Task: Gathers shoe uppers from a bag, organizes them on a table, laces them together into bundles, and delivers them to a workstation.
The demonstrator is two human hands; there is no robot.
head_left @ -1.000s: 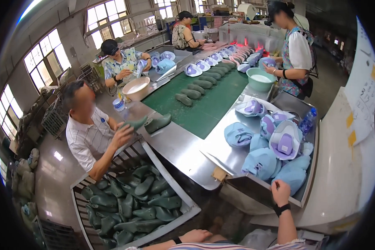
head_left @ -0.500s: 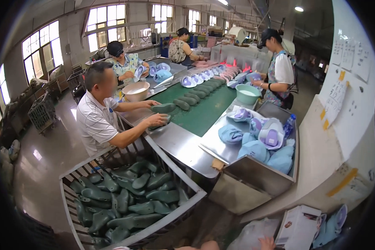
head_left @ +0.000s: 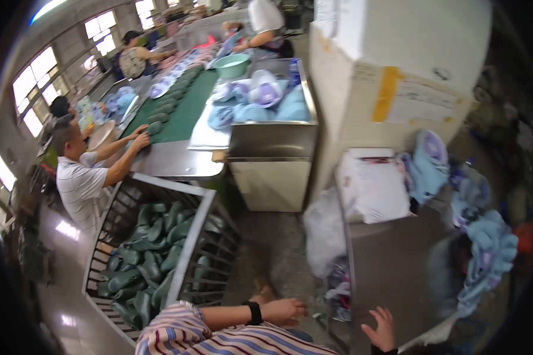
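My left hand [head_left: 284, 312], with a black band at the wrist, reaches across in front of my striped clothing, fingers loosely apart and holding nothing that shows. Over the near left part of a dark worktable [head_left: 385, 260] is my right hand [head_left: 381, 329], open, its fingers spread and nothing in it. A white box or stack [head_left: 374, 184] sits at the table's far end. Beside it are blue-and-purple shoe uppers [head_left: 430, 165]. More light blue uppers [head_left: 485, 260] lie in a blurred heap along the table's right side.
A barred cart [head_left: 183, 278] full of dark green shoe lasts [head_left: 154, 254] stands at left. Behind it, a co-worker [head_left: 83, 171] handles lasts at a green conveyor [head_left: 183, 118]. A metal bin [head_left: 272, 139] holds uppers. A clear plastic bag [head_left: 323, 231] hangs beside the worktable.
My view has swung right and downward, bringing the dark worktable and heaped uppers into sight. Both my hands, barely visible at the lower edge before, now show more fully.
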